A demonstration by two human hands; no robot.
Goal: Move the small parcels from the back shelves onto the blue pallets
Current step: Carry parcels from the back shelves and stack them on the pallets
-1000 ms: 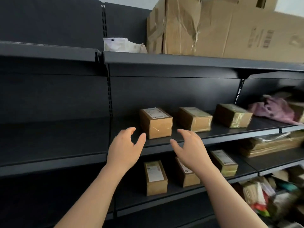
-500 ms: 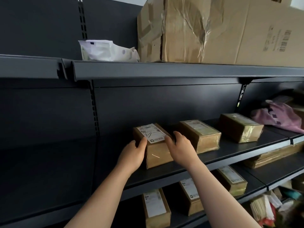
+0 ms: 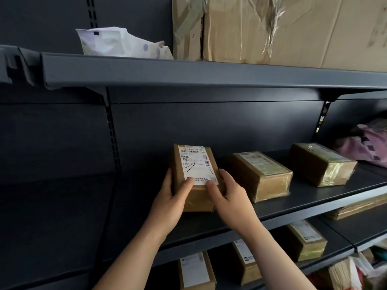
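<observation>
view from a head camera, looking at dark grey metal shelving. two bare forearms reach in from below. both hands grip one small brown cardboard parcel (image 3: 196,164) at the front of the middle shelf (image 3: 314,204), left of centre. the left hand (image 3: 169,199) curls round the parcel's left side, with its thumb pressed on top at the lower edge of a white shipping label. the right hand (image 3: 232,197) mirrors it on the right side, thumb on top beside the left thumb and fingers wrapped round the edge. the parcel's labelled top tilts toward the viewer; whether its underside touches the shelf cannot be told.

to the right on the same shelf, apart from each other, sit a second taped parcel (image 3: 261,176) and a third taped parcel (image 3: 322,164), then a crumpled pink bag (image 3: 366,147) at the far right edge.

on the upper shelf (image 3: 188,74) lies a white plastic packet (image 3: 117,43) beside a large cardboard box (image 3: 272,28) with loose clear tape.

on the lower shelf (image 3: 339,241) three more labelled parcels show: one at left (image 3: 196,271), one in the middle (image 3: 246,262), one at right (image 3: 305,239).
</observation>
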